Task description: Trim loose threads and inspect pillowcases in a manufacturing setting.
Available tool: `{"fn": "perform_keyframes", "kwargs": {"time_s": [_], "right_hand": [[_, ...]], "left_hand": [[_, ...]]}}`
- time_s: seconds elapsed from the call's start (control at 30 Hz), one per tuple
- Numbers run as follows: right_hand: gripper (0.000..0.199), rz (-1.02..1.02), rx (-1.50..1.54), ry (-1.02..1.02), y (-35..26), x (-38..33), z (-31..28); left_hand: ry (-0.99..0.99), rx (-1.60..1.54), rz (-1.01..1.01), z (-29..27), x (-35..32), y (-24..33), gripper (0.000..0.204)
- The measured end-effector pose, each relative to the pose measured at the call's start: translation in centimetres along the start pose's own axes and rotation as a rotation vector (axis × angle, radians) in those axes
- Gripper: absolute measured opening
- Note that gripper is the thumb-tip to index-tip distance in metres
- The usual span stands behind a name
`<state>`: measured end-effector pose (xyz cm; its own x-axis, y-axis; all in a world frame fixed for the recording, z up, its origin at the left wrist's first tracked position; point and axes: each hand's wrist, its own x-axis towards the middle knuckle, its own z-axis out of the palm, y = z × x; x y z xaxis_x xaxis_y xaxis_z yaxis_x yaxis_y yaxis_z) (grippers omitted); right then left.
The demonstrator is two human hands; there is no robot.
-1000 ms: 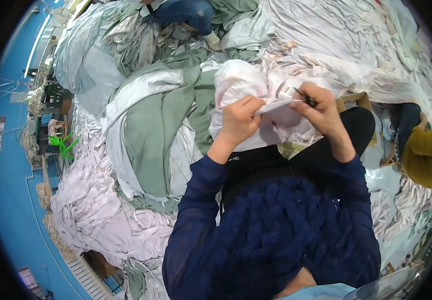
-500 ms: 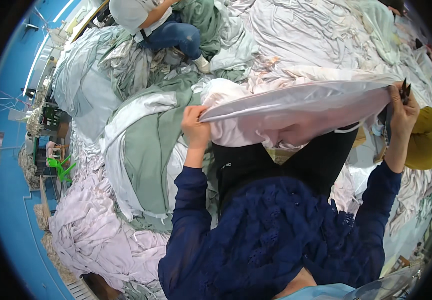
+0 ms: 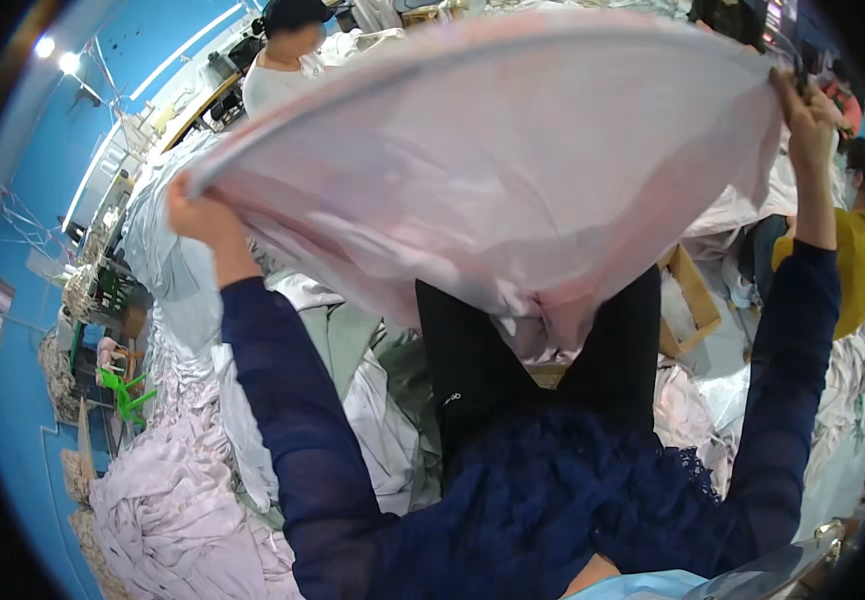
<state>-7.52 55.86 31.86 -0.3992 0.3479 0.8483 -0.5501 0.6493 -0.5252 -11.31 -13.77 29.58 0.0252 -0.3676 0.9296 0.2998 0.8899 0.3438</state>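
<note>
Across the upper centre of the frame, pale pink cloth (image 3: 513,150) hangs stretched wide, lower end btwn the black-clad legs (image 3: 458,345). L hand (image 3: 203,215), left side: fingers closed on one end of its edge. R hand (image 3: 810,125), upper right: fingers closed on the other end, plus small dark tool (image 3: 802,76), blurred. Vs. half a sec ago, cloth's higher & wider, so more of its face shows.

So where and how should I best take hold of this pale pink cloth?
Probably at both ends of the pale pink cloth's upper edge, coming from its left and right sides, where the left hand and right hand have it: that edge is spread wide, while the lower part bunches in folds.
</note>
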Motion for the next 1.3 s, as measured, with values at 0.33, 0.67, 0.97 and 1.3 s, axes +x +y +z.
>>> {"fn": "perform_keyframes", "kwargs": {"time_s": [0.33,0.67,0.97,1.3], "right_hand": [[0.01,0.32,0.074,-0.089,10.2,-20.1,-6.6],[0.014,0.833,-0.018,-0.146,17.1,-42.4,-11.8],[0.014,0.979,-0.305,-0.131,16.5,-45.6,-11.1],[0.014,0.974,-0.262,-0.027,16.3,-45.8,-11.2]], "left_hand": [[-0.642,0.107,0.398,-13.0,-11.9,-0.3,0.028],[-1.145,0.106,-0.105,-19.9,-35.8,-2.1,0.02],[-1.138,-0.002,-0.316,-22.0,-38.1,-1.4,0.017],[-1.084,-0.07,-0.436,-23.9,-38.7,-1.1,0.022]]}}
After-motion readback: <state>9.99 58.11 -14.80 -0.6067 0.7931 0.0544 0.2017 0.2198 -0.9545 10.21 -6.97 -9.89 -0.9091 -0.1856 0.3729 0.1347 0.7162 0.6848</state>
